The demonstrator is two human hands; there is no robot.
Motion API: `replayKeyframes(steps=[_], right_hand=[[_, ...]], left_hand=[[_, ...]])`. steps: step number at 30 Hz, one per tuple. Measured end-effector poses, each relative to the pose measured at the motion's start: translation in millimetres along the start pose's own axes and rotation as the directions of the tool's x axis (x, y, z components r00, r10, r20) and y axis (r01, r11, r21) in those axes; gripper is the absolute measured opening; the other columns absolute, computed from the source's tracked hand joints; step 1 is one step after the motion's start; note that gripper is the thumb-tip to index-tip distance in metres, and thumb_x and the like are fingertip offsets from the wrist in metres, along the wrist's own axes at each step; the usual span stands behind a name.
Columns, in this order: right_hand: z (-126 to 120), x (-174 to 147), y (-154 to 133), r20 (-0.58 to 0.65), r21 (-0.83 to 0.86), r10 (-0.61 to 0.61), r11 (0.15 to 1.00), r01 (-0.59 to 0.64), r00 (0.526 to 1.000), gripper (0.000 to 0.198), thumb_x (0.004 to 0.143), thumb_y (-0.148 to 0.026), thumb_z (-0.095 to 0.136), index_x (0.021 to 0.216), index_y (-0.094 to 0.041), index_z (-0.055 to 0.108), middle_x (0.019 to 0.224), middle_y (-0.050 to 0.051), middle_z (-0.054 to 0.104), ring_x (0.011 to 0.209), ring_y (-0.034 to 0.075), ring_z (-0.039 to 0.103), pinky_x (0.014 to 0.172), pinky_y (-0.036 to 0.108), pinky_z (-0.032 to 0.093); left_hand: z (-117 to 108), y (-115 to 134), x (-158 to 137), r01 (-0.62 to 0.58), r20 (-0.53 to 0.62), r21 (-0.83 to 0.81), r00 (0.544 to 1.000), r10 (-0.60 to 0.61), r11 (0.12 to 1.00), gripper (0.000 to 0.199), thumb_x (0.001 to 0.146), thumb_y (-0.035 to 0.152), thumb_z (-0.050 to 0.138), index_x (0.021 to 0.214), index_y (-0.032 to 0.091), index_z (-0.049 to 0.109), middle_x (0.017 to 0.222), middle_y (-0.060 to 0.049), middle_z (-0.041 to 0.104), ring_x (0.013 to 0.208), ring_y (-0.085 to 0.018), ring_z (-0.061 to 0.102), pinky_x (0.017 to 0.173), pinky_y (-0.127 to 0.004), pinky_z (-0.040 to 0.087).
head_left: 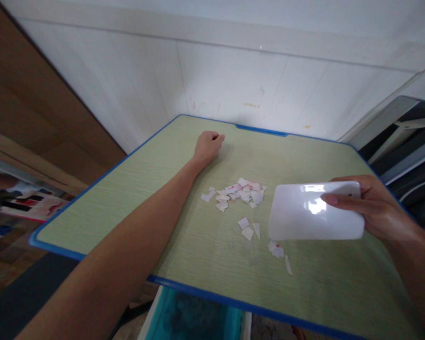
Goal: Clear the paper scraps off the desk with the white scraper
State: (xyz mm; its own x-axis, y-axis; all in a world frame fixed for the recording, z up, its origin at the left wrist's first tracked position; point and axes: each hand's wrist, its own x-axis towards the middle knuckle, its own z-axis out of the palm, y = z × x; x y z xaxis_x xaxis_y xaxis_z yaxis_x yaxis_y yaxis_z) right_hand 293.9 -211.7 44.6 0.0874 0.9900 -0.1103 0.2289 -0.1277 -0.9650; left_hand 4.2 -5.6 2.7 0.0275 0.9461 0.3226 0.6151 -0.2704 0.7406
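My right hand (371,203) grips a glossy white plastic scraper (304,212) by its right end, thumb on the upper face. The scraper is held above the right part of the table, and light glints off it. Torn paper scraps (246,190) lie in a loose heap to its left, some with pinkish marks. A few more scraps (248,232) are spread nearer the front edge, and others lie just below the scraper. My left hand (208,145) rests on the table beyond the heap, curled into a fist with nothing visible in it.
The light green table (127,198) has a blue rim and stands against a white wall (230,80). Beneath its front edge is a turquoise bin (198,316). A brown wooden panel (38,80) rises at left; dark items (418,174) stand at right.
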Motion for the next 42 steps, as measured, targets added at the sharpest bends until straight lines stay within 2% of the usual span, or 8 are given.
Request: replayKeyframes(steps=[6, 9, 12, 16, 22, 32, 37, 42], right_hand=[[6.5, 0.6, -2.2, 0.025, -0.027, -0.042, 0.999, 0.043, 0.999, 0.03, 0.054, -0.043, 0.093, 0.063, -0.019, 0.076, 0.053, 0.001, 0.067, 0.045, 0.014, 0.057, 0.04, 0.023, 0.041], [3.9, 0.1, -2.8, 0.089, -0.074, -0.027, 0.997, 0.033, 0.996, 0.032, 0.057, -0.044, 0.091, 0.057, -0.019, 0.072, 0.047, 0.0, 0.061, 0.04, 0.012, 0.053, 0.036, 0.021, 0.035], [-1.0, -2.1, -4.3, 0.034, -0.058, -0.026, 0.998, 0.028, 0.999, 0.034, 0.056, -0.043, 0.092, 0.054, -0.019, 0.068, 0.044, -0.002, 0.057, 0.036, 0.01, 0.047, 0.034, 0.02, 0.029], [1.7, -2.8, -3.7, -0.04, -0.007, -0.061, 0.998, 0.061, 0.997, 0.035, 0.054, -0.045, 0.093, 0.055, -0.019, 0.07, 0.046, -0.001, 0.059, 0.039, 0.011, 0.049, 0.036, 0.021, 0.034], [12.5, 2.2, 5.5, 0.083, -0.057, -0.069, 0.996, 0.074, 0.994, 0.029, 0.057, -0.04, 0.092, 0.062, -0.018, 0.074, 0.051, -0.001, 0.063, 0.044, 0.011, 0.053, 0.039, 0.021, 0.037], [2.6, -1.7, -4.9, 0.037, -0.074, -0.046, 0.996, 0.049, 0.998, 0.03, 0.054, -0.038, 0.093, 0.055, -0.019, 0.07, 0.045, -0.002, 0.059, 0.038, 0.01, 0.049, 0.034, 0.02, 0.033], [1.3, -3.0, -4.9, -0.043, -0.048, -0.059, 0.997, 0.057, 0.997, 0.03, 0.056, -0.041, 0.093, 0.055, -0.019, 0.071, 0.046, -0.002, 0.059, 0.038, 0.01, 0.049, 0.035, 0.019, 0.033], [14.1, -0.7, 3.6, 0.032, -0.035, -0.095, 0.995, 0.096, 0.995, 0.026, 0.059, -0.04, 0.091, 0.065, -0.02, 0.078, 0.052, 0.0, 0.065, 0.044, 0.012, 0.054, 0.039, 0.02, 0.039]], left_hand=[[-0.3, 1.2, -0.2, 0.009, 0.003, 0.008, 1.0, -0.009, 1.0, 0.035, 0.083, 0.029, 0.047, 0.05, 0.022, 0.039, 0.05, 0.002, 0.033, 0.06, -0.013, 0.036, 0.063, -0.032, 0.024], [-0.3, 1.2, -0.4, 0.006, 0.001, -0.001, 1.0, -0.006, 1.0, 0.036, 0.083, 0.029, 0.048, 0.05, 0.022, 0.039, 0.05, 0.002, 0.033, 0.059, -0.013, 0.035, 0.062, -0.032, 0.023], [-0.1, 0.6, 0.0, 0.001, -0.006, -0.019, 1.0, -0.001, 1.0, 0.038, 0.084, 0.028, 0.048, 0.048, 0.022, 0.035, 0.05, 0.003, 0.029, 0.058, -0.012, 0.033, 0.061, -0.032, 0.021], [0.4, -0.3, 0.3, -0.006, -0.015, -0.035, 1.0, 0.006, 0.999, 0.04, 0.083, 0.029, 0.049, 0.048, 0.022, 0.033, 0.051, 0.003, 0.026, 0.057, -0.011, 0.031, 0.061, -0.032, 0.019], [0.5, -0.2, 0.0, -0.002, -0.012, -0.018, 1.0, 0.002, 1.0, 0.037, 0.083, 0.03, 0.048, 0.049, 0.022, 0.036, 0.051, 0.003, 0.03, 0.059, -0.012, 0.034, 0.062, -0.032, 0.022], [0.6, -1.1, 0.4, -0.008, -0.001, 0.01, 1.0, 0.008, 1.0, 0.036, 0.084, 0.033, 0.046, 0.051, 0.021, 0.039, 0.051, 0.003, 0.032, 0.059, -0.012, 0.035, 0.062, -0.031, 0.022], [0.6, -0.7, 0.2, -0.008, 0.0, 0.014, 1.0, 0.008, 1.0, 0.037, 0.084, 0.032, 0.046, 0.05, 0.021, 0.039, 0.05, 0.003, 0.032, 0.058, -0.012, 0.035, 0.062, -0.031, 0.023], [0.6, -0.3, 0.7, -0.002, -0.01, 0.0, 1.0, 0.002, 1.0, 0.038, 0.084, 0.031, 0.048, 0.049, 0.021, 0.038, 0.049, 0.003, 0.03, 0.058, -0.011, 0.035, 0.062, -0.032, 0.021]])
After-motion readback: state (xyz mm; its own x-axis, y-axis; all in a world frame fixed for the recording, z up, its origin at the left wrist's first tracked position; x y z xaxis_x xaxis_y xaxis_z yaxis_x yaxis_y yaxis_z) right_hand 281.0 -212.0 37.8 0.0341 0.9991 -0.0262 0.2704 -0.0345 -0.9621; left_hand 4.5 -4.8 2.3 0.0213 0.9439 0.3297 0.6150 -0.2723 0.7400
